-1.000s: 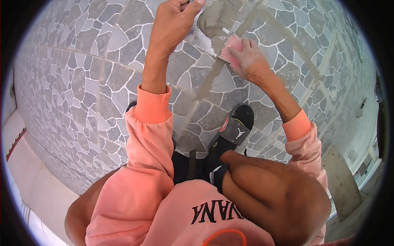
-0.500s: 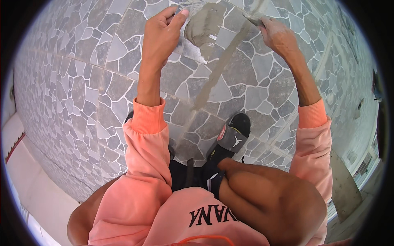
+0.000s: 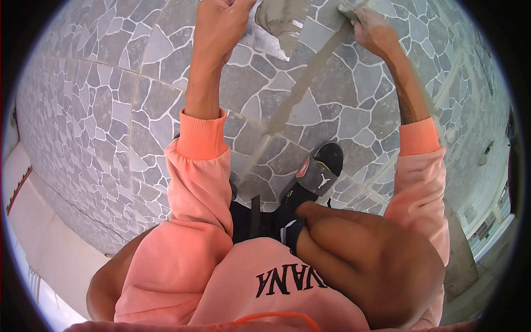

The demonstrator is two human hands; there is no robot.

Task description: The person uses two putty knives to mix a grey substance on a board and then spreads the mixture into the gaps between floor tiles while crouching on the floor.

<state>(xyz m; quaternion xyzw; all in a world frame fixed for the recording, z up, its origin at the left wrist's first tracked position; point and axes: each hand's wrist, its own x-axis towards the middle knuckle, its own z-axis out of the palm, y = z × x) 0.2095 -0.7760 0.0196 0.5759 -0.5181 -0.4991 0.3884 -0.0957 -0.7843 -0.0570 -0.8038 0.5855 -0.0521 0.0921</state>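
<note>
At the upper edge my left hand (image 3: 221,25) is closed on a flat metal plate (image 3: 263,44) carrying a heap of wet grey mortar (image 3: 281,21). The plate's far part lies beyond the picture. Off to the right, my right hand (image 3: 376,34) grips a small putty knife (image 3: 348,10) whose blade is smeared with mortar. That blade is over the far end of a grey mortar strip (image 3: 303,82), which runs along a joint between the tiles toward my feet. Whether the blade touches the floor is hard to tell.
Stone-patterned grey tiles (image 3: 232,88) with white veins cover the floor. My foot in a black slide sandal (image 3: 318,174) stands near the strip's lower end. A pale wall (image 3: 55,232) borders the left, and a grey slab (image 3: 459,254) is at the lower right.
The view has shifted, so hands and plate sit higher in it. The putty knife's blade has turned and now shows mortar on it, over the strip's far end.
</note>
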